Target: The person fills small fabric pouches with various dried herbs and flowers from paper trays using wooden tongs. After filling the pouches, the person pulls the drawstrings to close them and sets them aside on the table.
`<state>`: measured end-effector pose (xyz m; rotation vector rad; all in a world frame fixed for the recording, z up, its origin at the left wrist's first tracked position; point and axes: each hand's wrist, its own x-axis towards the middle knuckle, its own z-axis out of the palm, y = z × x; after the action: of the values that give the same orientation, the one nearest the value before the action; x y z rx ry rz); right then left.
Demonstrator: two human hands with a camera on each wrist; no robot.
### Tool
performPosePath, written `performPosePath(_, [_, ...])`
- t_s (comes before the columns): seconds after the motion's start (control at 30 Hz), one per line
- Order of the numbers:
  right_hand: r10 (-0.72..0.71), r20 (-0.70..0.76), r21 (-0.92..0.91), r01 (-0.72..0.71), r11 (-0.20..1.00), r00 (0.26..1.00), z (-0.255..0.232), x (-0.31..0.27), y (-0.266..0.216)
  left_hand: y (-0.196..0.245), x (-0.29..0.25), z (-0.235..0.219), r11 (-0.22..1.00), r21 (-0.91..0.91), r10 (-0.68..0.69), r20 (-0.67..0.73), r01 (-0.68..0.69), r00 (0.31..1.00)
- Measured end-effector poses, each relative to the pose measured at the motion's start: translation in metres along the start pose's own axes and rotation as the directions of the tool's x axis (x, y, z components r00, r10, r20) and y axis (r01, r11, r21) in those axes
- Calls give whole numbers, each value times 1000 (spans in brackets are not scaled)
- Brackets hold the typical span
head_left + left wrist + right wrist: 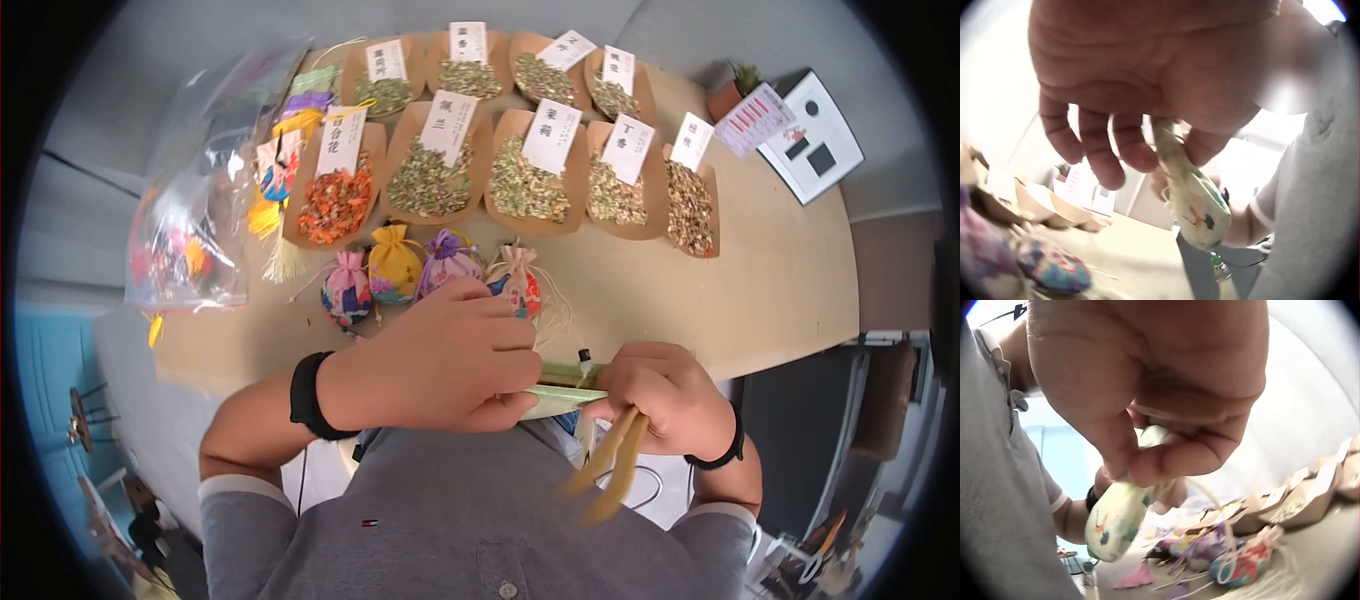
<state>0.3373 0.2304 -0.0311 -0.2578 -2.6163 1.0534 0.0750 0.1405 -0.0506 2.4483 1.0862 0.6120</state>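
A pale green pouch [562, 400] with a small printed pattern is held up near the table's front edge, between both hands. The left hand [440, 355] pinches its top edge between thumb and fingers; in the left wrist view the pouch [1200, 215] hangs below that pinch, with a green bead and tassel at its bottom. My right hand [665, 395] pinches the other side of the pouch's top and also holds wooden tongs [622, 465] in the palm, tips pointing down toward the body. The pouch [1119, 519] looks rounded in the right wrist view.
Paper trays [577, 228] of dried herbs with white labels stand in two rows. Several filled pouches [393, 265] lie before them. At left is a clear plastic bag [190, 240] beside coloured pouches; a potted plant [735, 90] and white box [812, 135] stand back right.
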Motion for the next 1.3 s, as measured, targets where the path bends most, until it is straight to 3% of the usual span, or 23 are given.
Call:
performPosePath(0.1, [-81,-206,-35,76,997,975,9,-1,2,0,6,2,997,-80,-12,-95,4,995])
performPosePath(0.13, [-71,-224,-35,65,997,972,15,-1,2,0,8,7,974,-213,-112,-139,81,984])
performPosePath(0.17, [-44,-280,56,62,997,959,19,0,2,-1,10,10,930,-336,-215,-171,148,962])
performPosePath(0.27, [65,-362,214,15,977,930,20,-12,14,-4,11,15,935,-343,-184,-240,94,953])
performPosePath(0.33, [625,-377,781,-128,612,684,12,-10,27,-4,13,12,954,-289,-147,-211,82,966])
performPosePath(0.37, [611,-211,800,-225,557,763,13,-10,42,-4,15,10,970,-237,-110,-194,62,975])
performPosePath(0.47, [529,-124,923,-98,373,840,33,7,43,0,22,10,987,-146,-75,-56,66,996])
performPosePath(0.53, [557,-236,907,-25,421,796,28,6,37,1,23,9,989,-94,-121,-69,114,990])
performPosePath(0.6, [292,-411,859,259,442,864,17,-5,27,-3,22,4,985,-30,-173,-97,171,980])
performPosePath(0.63, [254,-229,924,127,361,940,12,-23,23,-7,21,2,982,-5,-188,-163,190,969])
performPosePath(0.67, [244,-236,922,138,361,941,4,-32,21,-10,21,-1,978,18,-199,-228,208,953])
performPosePath(0.73, [-25,189,934,-172,312,982,-7,-46,21,-12,23,-7,979,62,-175,-229,194,957])
performPosePath(0.77, [-74,87,836,-32,548,993,-9,-43,28,-11,23,-8,979,90,-156,-227,180,961])
performPosePath(0.8, [-70,79,838,-28,545,994,-11,-44,25,-10,24,-9,980,90,-153,-218,176,964])
performPosePath(0.83, [247,-83,591,-152,792,965,-17,-44,16,-10,27,-10,980,106,-145,-188,167,971])
performPosePath(0.87, [459,-335,300,-368,880,823,-21,-39,9,-9,31,-11,980,123,-135,-158,155,978])
performPosePath(0.9, [466,-344,304,-373,877,815,-19,-32,8,-10,34,-9,982,121,-126,-148,144,981])
performPosePath(0.97, [240,-568,-60,-331,942,787,-21,-12,8,-12,44,-4,980,201,10,-130,16,991])
performPosePath(1.0, [242,-575,-60,-336,940,781,-22,-4,6,-10,49,-5,980,201,19,-125,7,992])
performPosePath(1.07, [330,-302,5,-344,939,895,-25,9,2,-5,59,-8,983,177,45,-47,-36,998])
performPosePath(1.13, [262,-356,-49,-298,953,897,-21,10,12,-19,62,-7,991,120,74,-132,-58,988])
performPosePath(1.23, [229,-541,-47,-301,952,809,-16,9,14,-9,74,-3,997,-17,66,-342,-76,937])
performPosePath(1.3, [286,-659,163,-239,957,695,-6,8,14,1,86,9,992,-100,19,-454,-72,891])
